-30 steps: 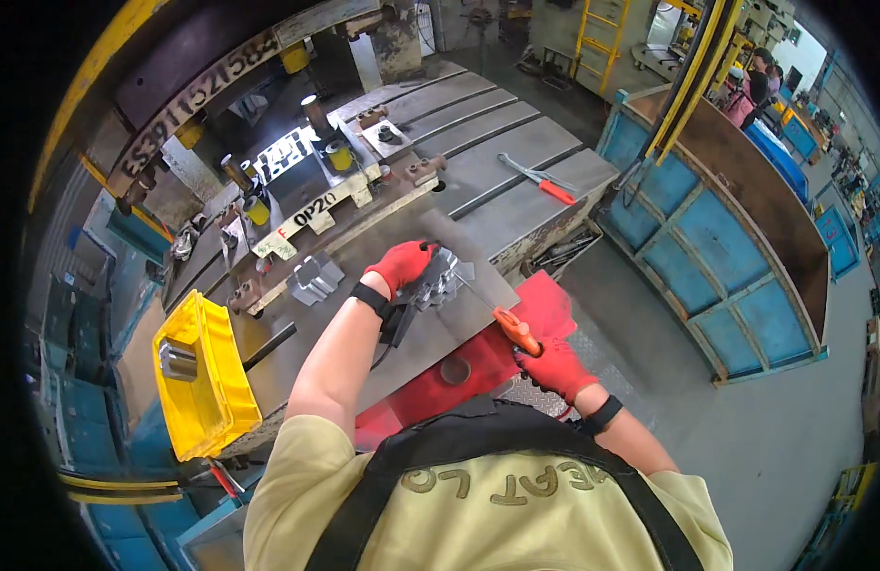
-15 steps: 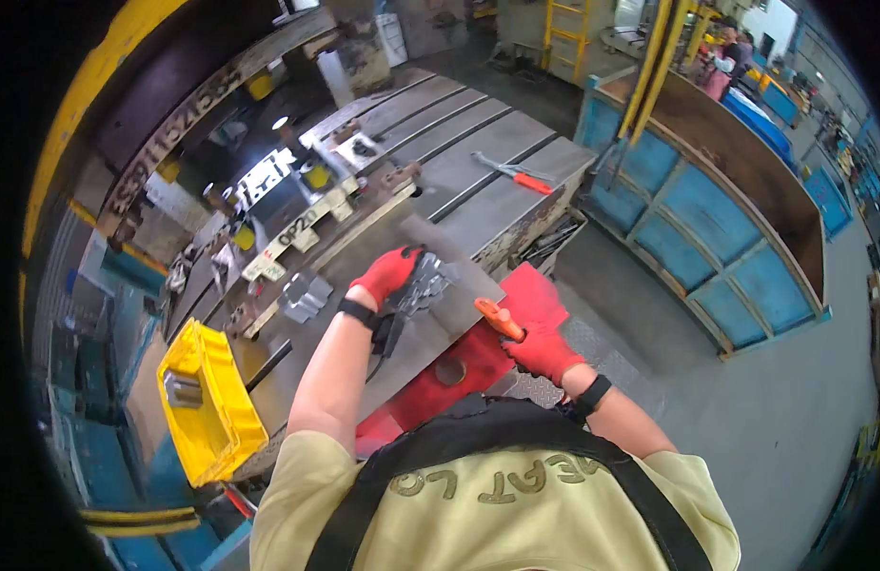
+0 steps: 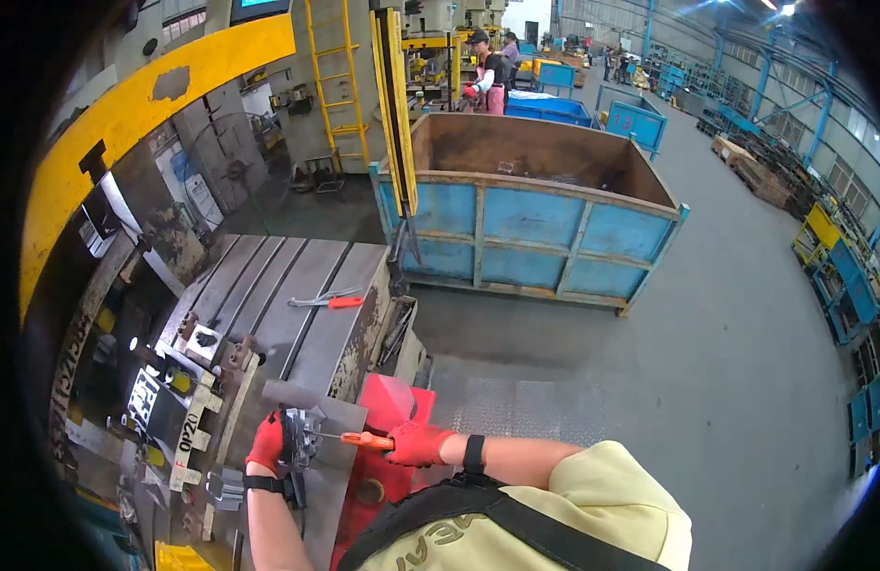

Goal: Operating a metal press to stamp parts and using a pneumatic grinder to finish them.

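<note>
And there's the silver-grey, ridged block of bent metal (image 3: 302, 435), down around half past seven in the view, sitting by the table's (image 3: 340, 333) near edge, its stepped faces catching the light, its nine o'clock side covered. Coming in from three o'clock, the slim orange-handled tool (image 3: 367, 441), nearly level! Its thin metal shaft points to nine, the tip overlapping the block; contact is too small to call.
</note>
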The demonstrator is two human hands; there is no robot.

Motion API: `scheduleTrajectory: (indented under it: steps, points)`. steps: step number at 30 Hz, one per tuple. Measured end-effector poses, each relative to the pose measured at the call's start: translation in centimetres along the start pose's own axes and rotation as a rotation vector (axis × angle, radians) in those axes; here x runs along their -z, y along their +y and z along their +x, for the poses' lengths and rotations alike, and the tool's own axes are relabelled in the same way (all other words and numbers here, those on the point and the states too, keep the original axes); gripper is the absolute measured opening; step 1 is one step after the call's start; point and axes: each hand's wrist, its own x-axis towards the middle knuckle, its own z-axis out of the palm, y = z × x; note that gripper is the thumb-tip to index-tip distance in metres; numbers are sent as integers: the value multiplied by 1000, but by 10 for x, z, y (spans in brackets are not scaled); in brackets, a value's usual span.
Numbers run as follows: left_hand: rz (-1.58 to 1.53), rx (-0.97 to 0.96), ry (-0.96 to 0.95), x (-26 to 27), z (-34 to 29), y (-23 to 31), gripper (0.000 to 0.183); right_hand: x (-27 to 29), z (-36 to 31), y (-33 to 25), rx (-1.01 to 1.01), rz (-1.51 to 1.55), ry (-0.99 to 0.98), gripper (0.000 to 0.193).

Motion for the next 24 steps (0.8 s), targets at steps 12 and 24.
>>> scheduleTrajectory:
  steps: [12,24]
  points:
    - [-100,81,17,12,40,-52,34,-12,10,26,55,-171,49,37]
    - [276,-107,7,-13,-10,15,38,-12,4,21,47,-36,167,28]
